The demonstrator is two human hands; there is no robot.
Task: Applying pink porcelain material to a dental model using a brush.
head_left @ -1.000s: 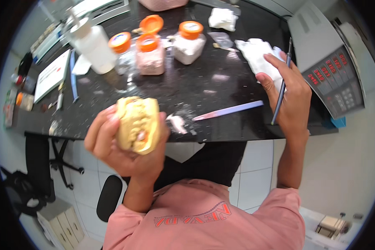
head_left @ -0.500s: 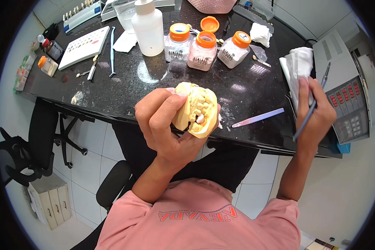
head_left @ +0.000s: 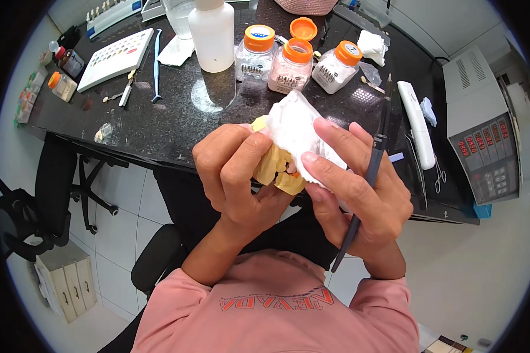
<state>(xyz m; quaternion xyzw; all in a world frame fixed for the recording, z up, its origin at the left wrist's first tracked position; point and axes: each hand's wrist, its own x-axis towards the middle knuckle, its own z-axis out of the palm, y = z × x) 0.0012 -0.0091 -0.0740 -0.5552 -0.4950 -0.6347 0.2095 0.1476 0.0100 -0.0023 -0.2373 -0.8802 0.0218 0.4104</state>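
Observation:
My left hand (head_left: 232,176) is closed round a yellow plaster dental model (head_left: 272,166), held up in front of the table's edge. A folded white tissue (head_left: 297,132) is pressed against the model by my right hand (head_left: 365,188) and hides much of the teeth. Between the fingers of that same hand lies a slim dark-handled brush (head_left: 374,159), slanting with its pointed end up and away. A small whitish-pink tooth on the model shows beside the tissue's lower edge.
Jars with orange lids (head_left: 259,38) and a white plastic bottle (head_left: 214,41) stand beyond my hands. A shade palette (head_left: 115,59) and blue instrument (head_left: 156,65) lie left. To the right are a long white device (head_left: 416,123), scissor-handled clamp (head_left: 439,176) and control unit (head_left: 483,135).
My right hand has come in from the right with the white tissue and the brush, and the tissue now touches the model. The long white device it covered is exposed.

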